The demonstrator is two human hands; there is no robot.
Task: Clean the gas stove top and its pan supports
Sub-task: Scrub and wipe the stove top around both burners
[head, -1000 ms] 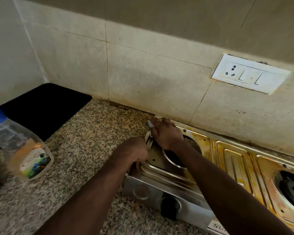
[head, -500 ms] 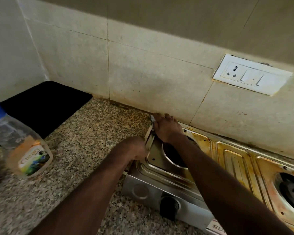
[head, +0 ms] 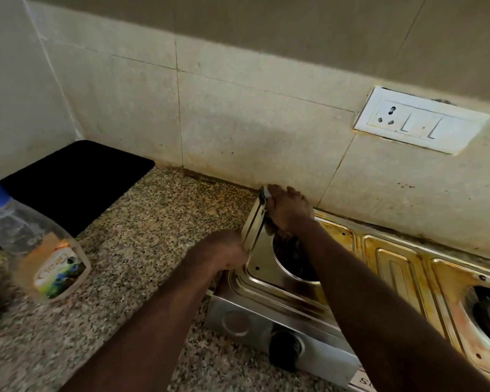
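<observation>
Speckled granite counter (head: 153, 236), black mat (head: 74, 179), yellow-stained steel stove (head: 393, 264).

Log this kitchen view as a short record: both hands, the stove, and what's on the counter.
left hand: grips the plate's left edge
right hand: at the plate's far corner, holding a blurred grey item
plate: left side tilted up off the stove
stove: right part stained yellow-brown; black knob in front
counter: spray bottle and black mat at left
wall: white socket
</observation>
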